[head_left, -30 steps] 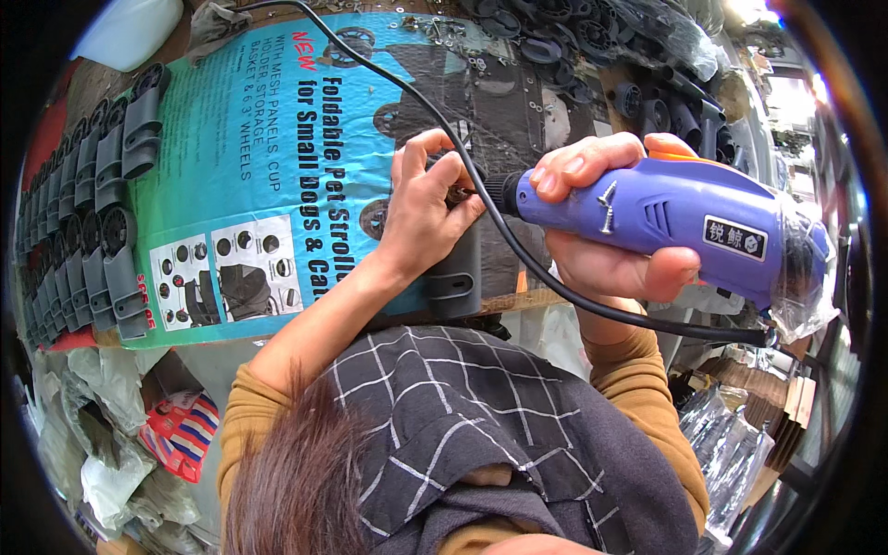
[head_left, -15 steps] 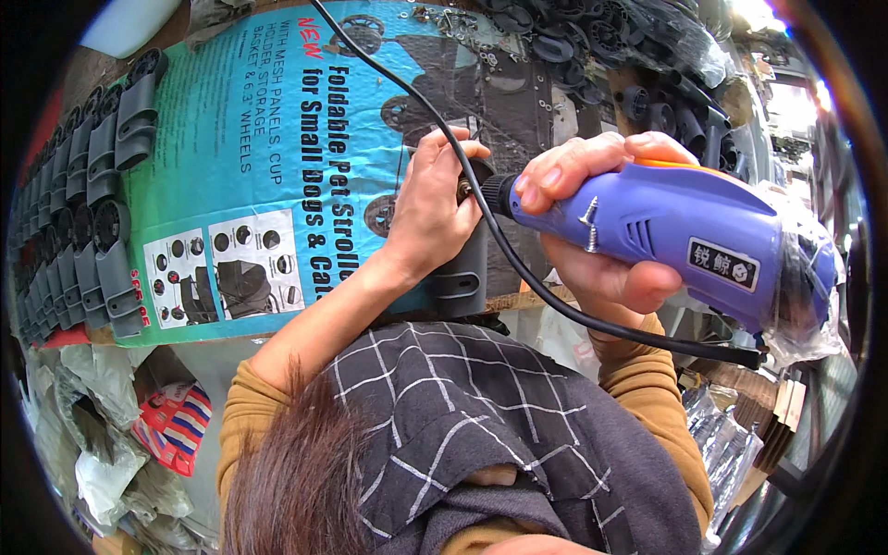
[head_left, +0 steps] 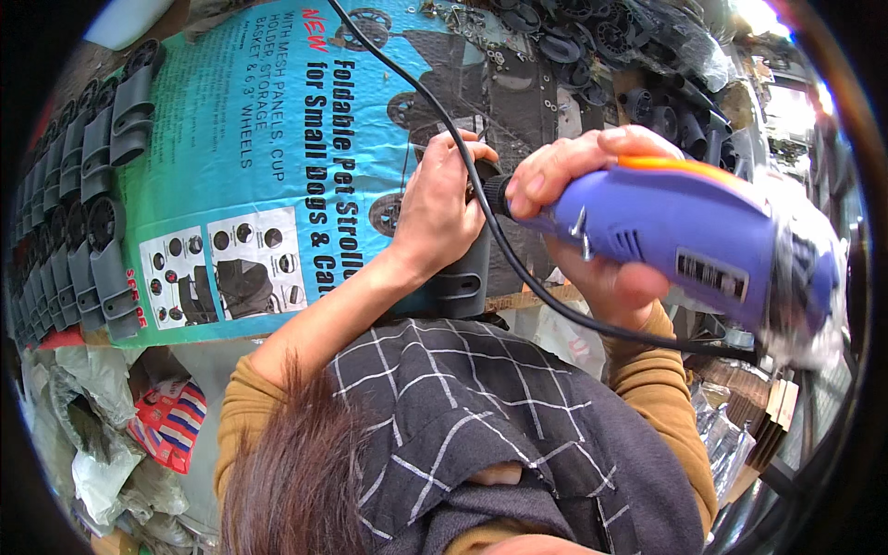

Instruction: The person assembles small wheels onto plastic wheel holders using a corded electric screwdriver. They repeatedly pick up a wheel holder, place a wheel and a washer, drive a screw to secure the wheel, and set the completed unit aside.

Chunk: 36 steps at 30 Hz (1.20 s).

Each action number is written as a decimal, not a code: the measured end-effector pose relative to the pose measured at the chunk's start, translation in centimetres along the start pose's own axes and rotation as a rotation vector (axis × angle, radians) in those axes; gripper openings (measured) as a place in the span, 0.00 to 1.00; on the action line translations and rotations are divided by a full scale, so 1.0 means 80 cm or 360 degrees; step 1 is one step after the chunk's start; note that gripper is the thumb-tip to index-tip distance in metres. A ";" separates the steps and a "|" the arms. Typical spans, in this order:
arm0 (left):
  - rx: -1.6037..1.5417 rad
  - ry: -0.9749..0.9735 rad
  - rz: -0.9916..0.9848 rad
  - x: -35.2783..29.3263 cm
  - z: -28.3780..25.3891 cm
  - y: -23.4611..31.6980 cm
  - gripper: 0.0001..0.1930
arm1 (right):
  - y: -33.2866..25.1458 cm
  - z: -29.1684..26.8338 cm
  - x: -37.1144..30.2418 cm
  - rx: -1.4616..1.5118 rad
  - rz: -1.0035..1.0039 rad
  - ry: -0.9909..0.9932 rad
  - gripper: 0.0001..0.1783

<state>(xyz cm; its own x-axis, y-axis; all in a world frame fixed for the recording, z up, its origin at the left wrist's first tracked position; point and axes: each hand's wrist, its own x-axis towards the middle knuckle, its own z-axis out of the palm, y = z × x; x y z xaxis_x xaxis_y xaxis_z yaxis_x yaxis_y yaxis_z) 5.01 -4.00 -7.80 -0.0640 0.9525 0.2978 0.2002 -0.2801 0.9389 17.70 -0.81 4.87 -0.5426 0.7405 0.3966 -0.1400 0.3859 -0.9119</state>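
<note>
My right hand is wrapped round a purple electric screwdriver with an orange strip along its top. Two or so silver screws cling to the side of its body. The black nose of the tool meets a dark grey plastic wheel bracket, most of which lies under my left hand. My left hand grips the bracket's upper part, its fingers curled round beside the tool's tip. The tip itself is hidden behind the cable and fingers. A black cable hangs across in front of both hands.
Rows of similar grey brackets with wheels stand on the left of the cardboard-covered table. Loose hardware and black plastic parts pile up at the far right. Plastic bags lie below the table's left edge.
The screwdriver's rear has shifted slightly and is blurred by motion. My left hand stays at the bracket, with the whole view shifted only a little.
</note>
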 end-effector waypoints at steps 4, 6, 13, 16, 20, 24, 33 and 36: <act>0.0031 -0.0025 0.0006 0.003 0.000 -0.001 0.18 | 0.002 0.014 0.001 -0.0057 0.0067 0.0113 0.54; 0.0065 -0.0058 0.0054 0.005 -0.001 -0.002 0.18 | 0.009 0.018 0.003 0.0038 -0.0327 0.0042 0.56; 0.0015 -0.0121 -0.0066 0.002 -0.006 0.007 0.17 | 0.028 -0.048 0.073 0.0187 -0.0094 0.1008 0.30; 0.0062 -0.0124 0.0058 0.006 -0.007 0.004 0.14 | 0.075 -0.098 0.099 -0.1073 0.0546 0.0806 0.26; 0.0074 -0.0124 0.0073 0.005 -0.005 0.003 0.12 | 0.173 -0.124 0.097 -0.2015 0.0718 0.0479 0.31; 0.0139 -0.0168 0.0017 0.016 -0.016 0.022 0.11 | 0.167 -0.124 0.077 -0.2076 0.0278 0.0523 0.30; -0.0246 0.0088 0.0213 0.157 0.035 0.068 0.21 | 0.042 -0.112 -0.024 -0.0226 0.0892 0.0613 0.25; 0.0067 0.0092 0.0290 0.135 0.006 0.058 0.21 | 0.056 -0.277 -0.025 0.0004 0.0608 0.1283 0.16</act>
<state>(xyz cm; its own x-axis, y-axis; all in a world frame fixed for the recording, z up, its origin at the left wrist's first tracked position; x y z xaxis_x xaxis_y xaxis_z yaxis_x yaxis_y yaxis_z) 5.72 5.03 -0.29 -0.0788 0.8777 0.4728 0.2542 -0.4408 0.8608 36.51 11.58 2.33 0.1947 0.9807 0.0185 -0.0710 0.0329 -0.9969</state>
